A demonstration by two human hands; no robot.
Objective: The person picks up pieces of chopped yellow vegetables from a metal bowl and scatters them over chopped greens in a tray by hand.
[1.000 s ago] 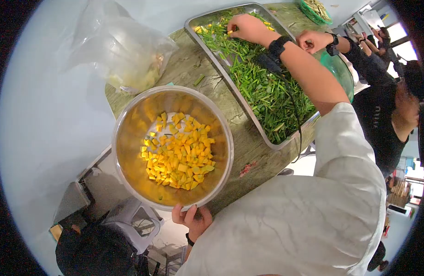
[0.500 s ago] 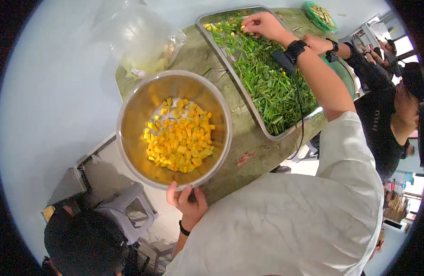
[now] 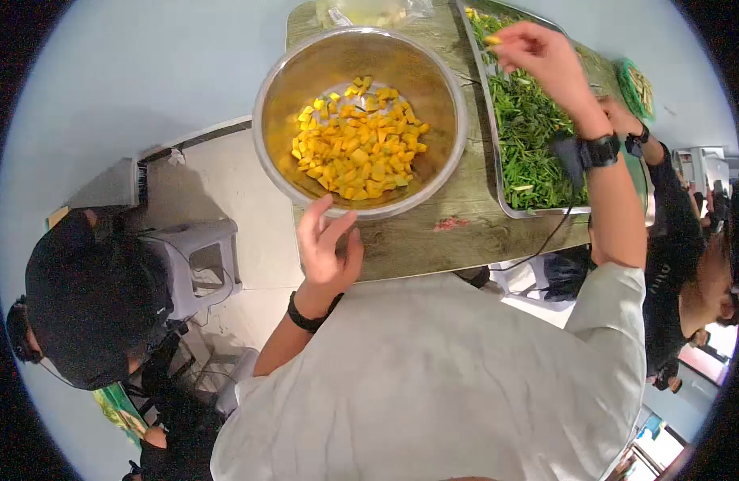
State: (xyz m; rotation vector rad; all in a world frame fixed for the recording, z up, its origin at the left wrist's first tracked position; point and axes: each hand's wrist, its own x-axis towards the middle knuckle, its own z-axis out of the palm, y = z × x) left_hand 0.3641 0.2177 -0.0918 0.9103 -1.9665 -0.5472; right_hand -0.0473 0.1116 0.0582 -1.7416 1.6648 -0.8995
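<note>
A large metal bowl (image 3: 277, 156) holds many diced yellow-orange cubes (image 3: 357, 148). At its near rim is my left hand (image 3: 329, 248), its fingers apart and nothing in it. Over the far left part of a metal tray (image 3: 495, 152) of cut greens (image 3: 534, 136), my right hand (image 3: 538, 60) pinches a small yellow piece (image 3: 492, 40) between thumb and finger. A black strap with a device and a cable is on the right wrist.
The bowl and tray stand on a wood-patterned table (image 3: 401, 244). Behind the bowl lies a clear plastic bag (image 3: 377, 11). A green basket (image 3: 635, 88) sits beyond the tray. Another person's hand (image 3: 620, 118) is beside the tray. A grey stool (image 3: 197, 260) and a person in black (image 3: 89, 297) are at left.
The view has shifted, so bowl and tray appear farther up and right. My right hand has lifted off the greens with the yellow piece. My left hand's fingers remain by the bowl rim.
</note>
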